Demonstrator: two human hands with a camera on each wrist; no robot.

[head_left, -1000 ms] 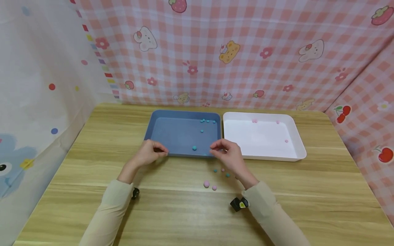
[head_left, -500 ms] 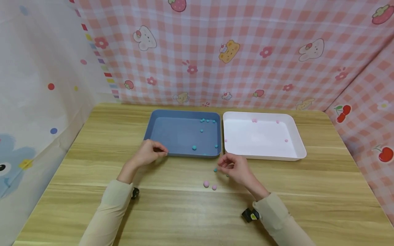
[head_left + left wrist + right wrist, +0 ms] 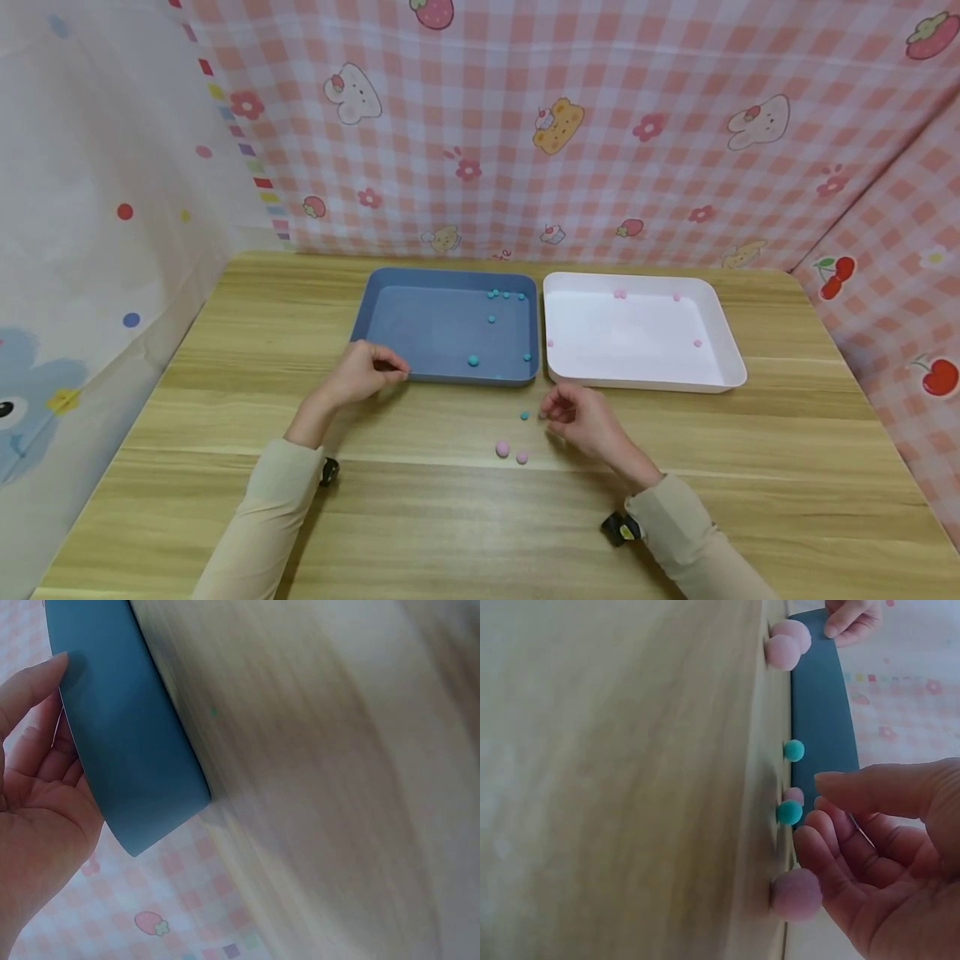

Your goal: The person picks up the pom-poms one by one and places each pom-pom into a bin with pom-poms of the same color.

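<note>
A person's right hand (image 3: 581, 417) hovers low over a wooden surface (image 3: 750, 467), fingers loosely curled and thumb extended above them, with nothing visibly held. In the right wrist view a teal pom-pom (image 3: 788, 812) lies just off the fingertips (image 3: 810, 840), apart from them, with a small pink pom-pom (image 3: 795, 795) right behind it and a larger pink ball (image 3: 796, 894) near the palm's edge. Such fuzzy balls look light and soft, likely to roll at a nudge; a gentle pinch across the sides between thumb and forefinger would suit. A second teal pom-pom (image 3: 524, 415) sits a little farther left, and two pink pom-poms (image 3: 511, 452) lie nearer the person. The left hand (image 3: 363, 372), fingers curled, rests against the near rim of a blue tray (image 3: 420, 333) holding several teal balls. Beside it, a white tray (image 3: 723, 350) holds a few pink ones. Patterned pink cloth (image 3: 600, 125) backs the scene.
</note>
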